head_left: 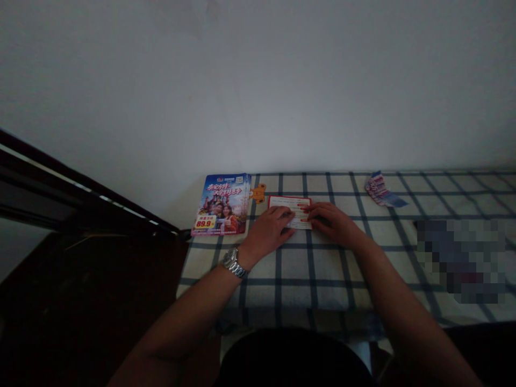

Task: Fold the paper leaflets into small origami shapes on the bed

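A small white printed card with a red border (301, 219) lies on the checked tablecloth in front of me. My left hand (271, 230), with a metal watch (234, 262) on its wrist, rests with its fingers stretched flat over the card's left part. At the card's right edge, the bent fingers and thumb of my right hand (334, 224) close on it. Just left of the card, an orange bear-shaped piece (258, 193) pokes out beside a stack of colourful flyers (221, 207) marked 89.9.
Fanned blue and pink paper strips (381, 191) lie at the back right. A blurred-out dark object (459, 263) is at the right. The checked tablecloth (330, 279) reaches the wall (282, 97). Dark slatted furniture (60, 183) stands at the left.
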Demonstrator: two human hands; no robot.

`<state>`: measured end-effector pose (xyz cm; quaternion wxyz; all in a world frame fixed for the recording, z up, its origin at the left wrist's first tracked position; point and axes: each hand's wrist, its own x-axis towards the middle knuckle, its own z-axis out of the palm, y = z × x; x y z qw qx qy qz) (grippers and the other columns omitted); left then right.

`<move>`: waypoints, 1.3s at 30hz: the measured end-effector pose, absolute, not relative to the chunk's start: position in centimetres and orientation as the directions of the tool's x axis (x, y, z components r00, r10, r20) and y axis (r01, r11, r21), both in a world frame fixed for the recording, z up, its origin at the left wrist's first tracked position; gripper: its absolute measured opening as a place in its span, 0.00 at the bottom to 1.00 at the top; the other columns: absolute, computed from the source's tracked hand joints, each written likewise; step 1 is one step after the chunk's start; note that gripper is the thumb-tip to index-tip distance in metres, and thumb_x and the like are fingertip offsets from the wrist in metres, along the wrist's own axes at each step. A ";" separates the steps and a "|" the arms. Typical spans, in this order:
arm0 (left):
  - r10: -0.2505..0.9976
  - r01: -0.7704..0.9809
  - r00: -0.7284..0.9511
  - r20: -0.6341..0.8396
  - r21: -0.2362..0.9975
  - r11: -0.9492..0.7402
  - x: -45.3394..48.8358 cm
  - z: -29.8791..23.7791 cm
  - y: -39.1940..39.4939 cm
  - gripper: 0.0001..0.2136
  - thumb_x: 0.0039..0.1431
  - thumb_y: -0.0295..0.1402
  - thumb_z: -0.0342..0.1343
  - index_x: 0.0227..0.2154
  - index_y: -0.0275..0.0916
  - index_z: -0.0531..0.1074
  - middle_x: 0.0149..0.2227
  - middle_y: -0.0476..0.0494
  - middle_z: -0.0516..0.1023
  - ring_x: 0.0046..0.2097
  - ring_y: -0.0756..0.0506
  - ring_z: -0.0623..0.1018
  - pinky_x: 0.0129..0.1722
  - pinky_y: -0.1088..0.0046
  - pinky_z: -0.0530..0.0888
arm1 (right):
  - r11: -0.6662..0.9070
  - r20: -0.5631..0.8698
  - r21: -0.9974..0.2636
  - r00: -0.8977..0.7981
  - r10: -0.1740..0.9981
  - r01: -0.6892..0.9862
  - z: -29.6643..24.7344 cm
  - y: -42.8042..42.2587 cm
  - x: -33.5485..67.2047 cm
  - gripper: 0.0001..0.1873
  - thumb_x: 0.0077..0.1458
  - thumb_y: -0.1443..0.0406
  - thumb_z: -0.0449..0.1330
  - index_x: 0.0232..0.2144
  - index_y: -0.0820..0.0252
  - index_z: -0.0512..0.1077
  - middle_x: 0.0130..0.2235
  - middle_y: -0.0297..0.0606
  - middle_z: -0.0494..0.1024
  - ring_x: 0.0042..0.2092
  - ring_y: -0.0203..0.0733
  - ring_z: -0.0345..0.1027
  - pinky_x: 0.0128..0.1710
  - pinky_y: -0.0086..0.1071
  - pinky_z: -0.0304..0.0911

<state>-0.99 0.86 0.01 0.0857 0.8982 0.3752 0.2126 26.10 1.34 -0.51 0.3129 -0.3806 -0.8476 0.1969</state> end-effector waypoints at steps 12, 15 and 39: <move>0.716 0.647 0.615 0.331 0.308 -0.698 -0.8 0.0 0.9 0.14 0.71 0.37 0.57 0.55 0.40 0.74 0.55 0.41 0.77 0.57 0.40 0.75 0.59 0.57 0.76 | 0.628 0.336 -0.614 -0.561 0.757 0.478 0.2 1.1 26.6 0.17 0.58 0.63 0.66 0.50 0.50 0.75 0.58 0.43 0.78 0.62 0.54 0.70 0.63 0.55 0.66; 0.711 0.633 0.618 0.336 0.323 -0.703 -0.9 0.0 1.0 0.14 0.70 0.37 0.59 0.55 0.41 0.75 0.56 0.41 0.77 0.58 0.40 0.75 0.59 0.57 0.76 | 0.589 0.313 -0.652 -0.538 0.782 0.478 0.3 1.2 26.7 0.10 0.63 0.63 0.62 0.46 0.51 0.76 0.56 0.42 0.80 0.59 0.52 0.73 0.61 0.54 0.68; 0.561 0.434 0.777 0.285 0.404 -0.805 -1.2 0.3 0.7 0.12 0.72 0.37 0.56 0.52 0.43 0.78 0.60 0.41 0.74 0.62 0.41 0.73 0.64 0.58 0.73 | 0.506 0.359 -0.544 -0.359 0.862 0.670 -0.7 1.9 25.9 0.07 0.65 0.58 0.60 0.39 0.53 0.74 0.40 0.42 0.79 0.44 0.51 0.72 0.46 0.45 0.68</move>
